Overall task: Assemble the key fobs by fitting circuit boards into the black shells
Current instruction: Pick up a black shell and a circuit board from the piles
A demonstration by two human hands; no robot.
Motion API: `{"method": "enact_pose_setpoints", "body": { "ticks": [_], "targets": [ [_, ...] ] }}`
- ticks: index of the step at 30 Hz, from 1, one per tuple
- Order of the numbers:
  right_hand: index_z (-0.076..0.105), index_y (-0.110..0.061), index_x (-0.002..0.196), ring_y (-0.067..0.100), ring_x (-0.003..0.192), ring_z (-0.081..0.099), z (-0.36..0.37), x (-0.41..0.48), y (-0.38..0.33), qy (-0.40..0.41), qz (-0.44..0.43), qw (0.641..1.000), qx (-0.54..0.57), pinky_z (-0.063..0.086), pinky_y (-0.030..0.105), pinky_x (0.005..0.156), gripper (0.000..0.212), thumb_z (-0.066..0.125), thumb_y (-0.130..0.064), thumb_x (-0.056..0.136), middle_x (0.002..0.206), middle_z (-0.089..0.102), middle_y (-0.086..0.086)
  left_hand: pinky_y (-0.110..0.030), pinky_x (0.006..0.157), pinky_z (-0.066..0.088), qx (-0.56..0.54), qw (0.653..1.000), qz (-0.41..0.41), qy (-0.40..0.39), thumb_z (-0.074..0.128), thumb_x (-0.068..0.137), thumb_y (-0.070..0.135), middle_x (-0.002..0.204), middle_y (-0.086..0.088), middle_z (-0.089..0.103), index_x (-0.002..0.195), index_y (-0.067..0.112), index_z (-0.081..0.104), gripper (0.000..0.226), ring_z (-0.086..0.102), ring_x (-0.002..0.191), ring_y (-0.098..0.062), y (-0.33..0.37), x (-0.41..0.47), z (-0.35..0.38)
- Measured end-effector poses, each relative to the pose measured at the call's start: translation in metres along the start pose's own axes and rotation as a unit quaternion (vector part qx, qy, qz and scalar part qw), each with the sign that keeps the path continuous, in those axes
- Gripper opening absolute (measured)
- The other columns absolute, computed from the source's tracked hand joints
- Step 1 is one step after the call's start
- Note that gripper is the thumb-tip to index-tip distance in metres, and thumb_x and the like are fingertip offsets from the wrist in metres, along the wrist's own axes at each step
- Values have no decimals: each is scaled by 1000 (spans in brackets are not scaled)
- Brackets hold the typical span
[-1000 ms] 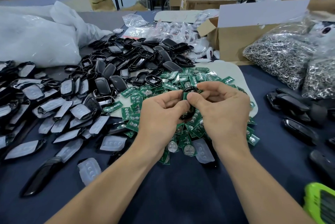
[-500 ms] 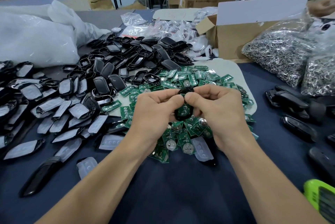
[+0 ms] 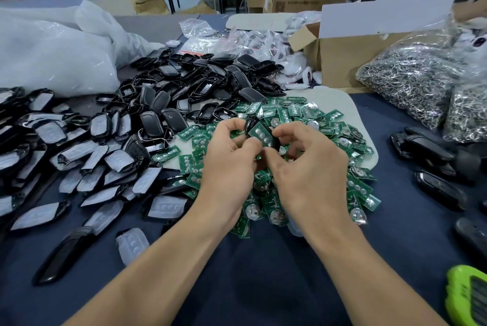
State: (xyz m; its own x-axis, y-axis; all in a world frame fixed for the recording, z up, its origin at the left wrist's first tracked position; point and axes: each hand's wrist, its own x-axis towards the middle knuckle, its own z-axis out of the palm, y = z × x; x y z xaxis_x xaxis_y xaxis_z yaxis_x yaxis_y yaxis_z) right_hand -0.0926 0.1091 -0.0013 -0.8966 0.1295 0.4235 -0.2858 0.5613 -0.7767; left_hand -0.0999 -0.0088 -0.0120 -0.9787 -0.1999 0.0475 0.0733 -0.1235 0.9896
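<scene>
Both hands are up over the middle of the desk [image 3: 263,278], above the circuit board pile [image 3: 303,114]. Left hand [image 3: 229,162]: grip clamped on a black shell [image 3: 249,124], thumb and forefinger pinching its left side. Right hand [image 3: 311,170]: grip clamped on the same shell, thumb at the near end, forefinger on the right edge. A green circuit board [image 3: 261,134] lies in the shell's open face, tilted, contacts toward the camera; fully seated or not, cannot tell. Shell is held off the desk, just above the pile.

The pile lies partly on a pale mat [image 3: 340,104]. Far-left of it is a heap of empty shells [image 3: 200,80]. Left: padded shells [image 3: 79,156] with translucent button pads in them. Far left: white plastic bag [image 3: 52,56]. Far right: cardboard box [image 3: 342,64] and bags of metal key rings [image 3: 411,83]. Right edge: black fob parts [image 3: 437,188]. Near right corner: lime-green device [image 3: 469,296].
</scene>
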Motion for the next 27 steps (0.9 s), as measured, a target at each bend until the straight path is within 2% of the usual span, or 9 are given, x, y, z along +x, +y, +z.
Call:
{"method": "enact_pose_setpoints", "body": {
  "ticks": [3,4,8,11,13,16,18,23,27],
  "targets": [
    [75,-30,107,-15,83,53,-1,0,-1,10,-15,1000,9,43,5,75,33,83,-14,80,86,57,-29,-45,79,58,20,999,25,-42,57,93,8,90,-20,68,124,45,65,49,61,83,-23,2,2,-1],
    [76,-28,109,-12,84,54,-1,0,-1,14,-21,1000,13,44,7,77,34,83,-12,79,88,58,-29,-49,85,58,13,998,29,-62,56,93,8,94,-19,64,126,46,68,51,58,87,-28,2,2,-1],
    [78,-19,114,3,99,59,-1,0,-2,31,-85,996,-16,52,30,98,38,81,-4,80,108,74,-9,-29,73,58,-1,996,41,-82,54,97,-4,85,-15,55,113,35,75,47,53,79,-28,4,3,-3],
    [80,-14,111,10,107,59,-2,1,0,36,-116,992,-46,36,7,100,34,81,0,80,109,76,-5,-25,68,58,21,996,43,-73,55,98,-9,78,-18,56,111,29,72,44,56,73,-28,4,2,-3],
    [80,-15,110,5,107,56,-3,2,0,30,-106,993,-33,37,5,97,33,77,3,82,107,74,-9,-26,67,58,45,995,50,-69,56,97,-8,71,-17,61,113,27,70,41,60,66,-24,6,1,-3],
    [78,-21,111,2,105,55,-3,2,-2,4,-70,997,14,45,14,93,35,70,3,87,98,61,-33,-59,77,62,109,989,75,-61,61,92,2,80,-15,75,111,37,68,40,67,73,-46,7,3,-6],
    [74,-30,110,5,97,57,-4,3,-3,-33,-39,998,34,43,11,84,35,65,-2,92,91,55,-41,-67,80,58,159,981,92,-63,65,91,4,85,-9,78,112,41,66,43,68,81,-50,6,4,-9],
    [56,-35,100,14,72,50,-3,7,4,-116,9,992,50,35,29,64,24,54,-11,98,95,60,-4,-26,91,61,203,969,123,-65,74,86,-7,95,15,80,110,43,70,55,76,94,-2,4,0,-14],
    [54,-30,93,18,84,57,-8,11,4,-125,3,990,59,47,39,72,17,59,-14,96,95,63,-1,-18,88,59,241,959,143,-49,78,85,-5,99,13,80,114,45,70,58,74,97,2,3,-4,-13]
  ]
}}
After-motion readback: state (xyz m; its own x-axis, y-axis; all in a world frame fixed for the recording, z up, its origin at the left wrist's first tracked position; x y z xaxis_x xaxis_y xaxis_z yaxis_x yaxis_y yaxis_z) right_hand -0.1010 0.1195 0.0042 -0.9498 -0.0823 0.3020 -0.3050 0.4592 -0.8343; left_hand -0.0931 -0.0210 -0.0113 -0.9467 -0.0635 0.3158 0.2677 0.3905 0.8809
